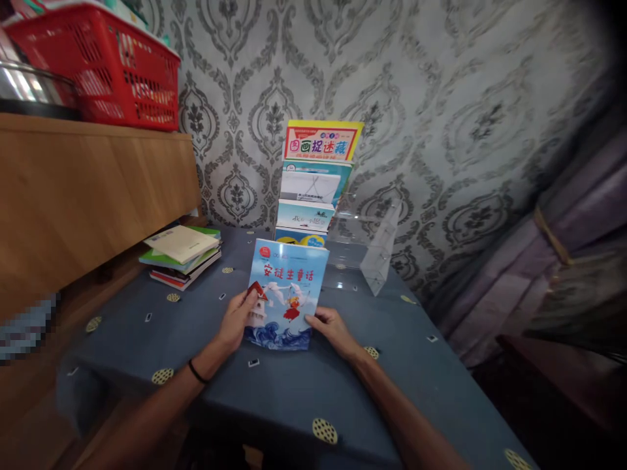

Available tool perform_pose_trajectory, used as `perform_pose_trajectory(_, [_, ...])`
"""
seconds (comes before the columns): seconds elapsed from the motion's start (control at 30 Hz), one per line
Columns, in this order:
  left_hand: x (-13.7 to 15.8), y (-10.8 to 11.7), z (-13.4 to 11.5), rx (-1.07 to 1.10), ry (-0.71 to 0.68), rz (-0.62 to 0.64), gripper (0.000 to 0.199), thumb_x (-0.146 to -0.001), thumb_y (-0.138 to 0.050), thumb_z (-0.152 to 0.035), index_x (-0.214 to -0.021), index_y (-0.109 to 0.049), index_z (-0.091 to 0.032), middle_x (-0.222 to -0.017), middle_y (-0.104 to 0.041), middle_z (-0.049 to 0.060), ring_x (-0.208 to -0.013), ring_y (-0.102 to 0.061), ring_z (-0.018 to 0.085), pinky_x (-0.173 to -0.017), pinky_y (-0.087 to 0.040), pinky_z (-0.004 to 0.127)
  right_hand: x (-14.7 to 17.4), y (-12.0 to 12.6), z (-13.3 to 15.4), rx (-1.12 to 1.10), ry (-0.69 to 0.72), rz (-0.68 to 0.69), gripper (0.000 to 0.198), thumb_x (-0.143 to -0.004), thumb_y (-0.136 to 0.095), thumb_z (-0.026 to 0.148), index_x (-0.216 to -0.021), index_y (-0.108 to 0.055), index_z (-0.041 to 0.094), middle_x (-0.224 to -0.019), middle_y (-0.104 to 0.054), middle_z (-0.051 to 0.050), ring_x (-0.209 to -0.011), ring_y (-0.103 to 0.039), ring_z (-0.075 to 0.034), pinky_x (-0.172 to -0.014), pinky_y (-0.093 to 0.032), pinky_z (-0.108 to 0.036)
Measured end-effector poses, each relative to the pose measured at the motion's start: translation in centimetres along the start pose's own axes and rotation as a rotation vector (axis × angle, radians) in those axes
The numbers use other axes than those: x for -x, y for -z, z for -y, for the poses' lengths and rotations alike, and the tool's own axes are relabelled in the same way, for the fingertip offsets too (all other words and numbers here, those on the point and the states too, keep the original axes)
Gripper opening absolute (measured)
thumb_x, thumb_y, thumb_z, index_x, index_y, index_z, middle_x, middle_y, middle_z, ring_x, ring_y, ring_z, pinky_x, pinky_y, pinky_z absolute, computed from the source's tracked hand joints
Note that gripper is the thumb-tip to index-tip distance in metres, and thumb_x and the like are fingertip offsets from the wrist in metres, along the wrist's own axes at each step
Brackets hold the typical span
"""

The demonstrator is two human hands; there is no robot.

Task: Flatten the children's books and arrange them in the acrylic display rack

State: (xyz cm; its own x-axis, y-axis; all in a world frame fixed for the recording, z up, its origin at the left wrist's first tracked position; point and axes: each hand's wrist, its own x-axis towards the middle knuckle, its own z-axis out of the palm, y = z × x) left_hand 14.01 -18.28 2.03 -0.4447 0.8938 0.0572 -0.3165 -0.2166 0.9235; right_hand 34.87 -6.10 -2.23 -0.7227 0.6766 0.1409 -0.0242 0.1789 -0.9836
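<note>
Left hand [239,318] and right hand [333,329] grip blue book [289,294]; clear rack [379,251] behind.

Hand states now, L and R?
Left hand: closed on the left edge of the blue book.
Right hand: closed on the same book's right edge.

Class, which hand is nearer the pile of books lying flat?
Left. The left hand is right of the pile, holding a book; the right hand is farther right, at the book's other edge.
</note>
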Motion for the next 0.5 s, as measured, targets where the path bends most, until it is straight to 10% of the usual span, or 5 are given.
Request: perform_pose_trajectory(0.5, [-1.0, 1.5, 2.4, 0.055, 0.059, -0.106, 0.067, -0.062, -0.082, -0.071, -0.099, -0.075, -0.016, -0.091, -0.078, 0.006, -0.08, -0.073, 0.021, -0.068, -0.058, 0.027, 0.4, -0.3, 0.9, -0.009, -0.002, 0.019, 0.052, -0.077, -0.072, 0.068, -0.086, -0.074, 0.017, -0.07, -0.066, -0.001, -0.059, -0.05, -0.012, -0.055, -0.039, -0.025])
